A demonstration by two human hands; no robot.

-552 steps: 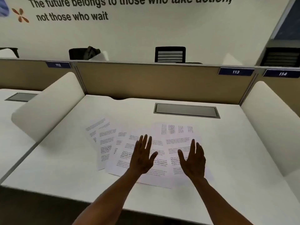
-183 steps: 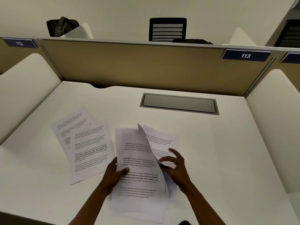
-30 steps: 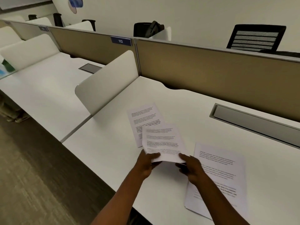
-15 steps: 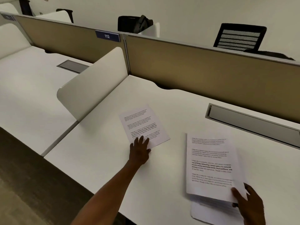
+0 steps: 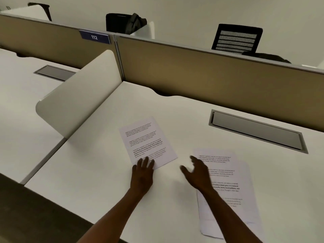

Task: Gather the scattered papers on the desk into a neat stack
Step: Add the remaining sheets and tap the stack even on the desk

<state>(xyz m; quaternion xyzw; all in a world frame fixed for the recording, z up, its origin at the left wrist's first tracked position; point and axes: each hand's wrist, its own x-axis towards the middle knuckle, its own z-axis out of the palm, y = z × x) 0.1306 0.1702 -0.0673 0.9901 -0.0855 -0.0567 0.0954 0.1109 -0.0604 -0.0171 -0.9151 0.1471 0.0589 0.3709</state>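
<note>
One printed sheet (image 5: 147,140) lies alone on the white desk (image 5: 98,172), tilted a little. My left hand (image 5: 142,172) rests flat with its fingertips on that sheet's near edge. To the right lies a loose stack of printed papers (image 5: 229,190), its sheets slightly fanned. My right hand (image 5: 197,171) hovers blurred over the stack's left edge, fingers spread, holding nothing; my right forearm hides part of the stack.
A white curved divider (image 5: 75,104) stands to the left of the desk. A tan partition (image 5: 201,74) runs along the back, with a grey cable hatch (image 5: 256,132) in front of it. The desk's near edge drops to dark floor (image 5: 35,216).
My right hand let go of the stack at the lower right and moved left and forward toward the single sheet. My left hand stays on that sheet's near edge.
</note>
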